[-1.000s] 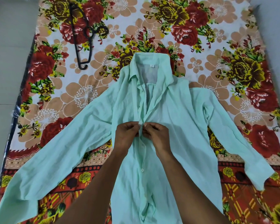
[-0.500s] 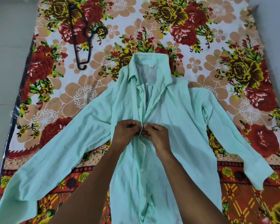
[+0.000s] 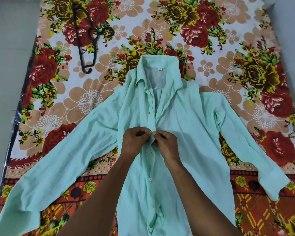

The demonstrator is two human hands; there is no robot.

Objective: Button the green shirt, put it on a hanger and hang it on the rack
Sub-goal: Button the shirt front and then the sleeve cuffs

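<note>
A pale green shirt (image 3: 191, 126) lies front up on a floral bedsheet, sleeves spread wide, collar toward the far side. Its lower front is closed with white buttons; the upper placket stands open below the collar. My left hand (image 3: 134, 142) pinches the left edge of the placket at mid chest. My right hand (image 3: 165, 143) pinches the right edge against it, fingertips meeting at a button. A black hanger (image 3: 87, 40) lies flat on the sheet at the far left, apart from the shirt.
The floral bedsheet (image 3: 245, 68) covers a mattress that fills most of the view. Pale floor tiles (image 3: 8, 65) run along the left side, and a plain strip shows at the far right edge. No rack is in view.
Both hands stay at the same button on the mid placket, with only small finger movements. The shirt and hanger have not moved.
</note>
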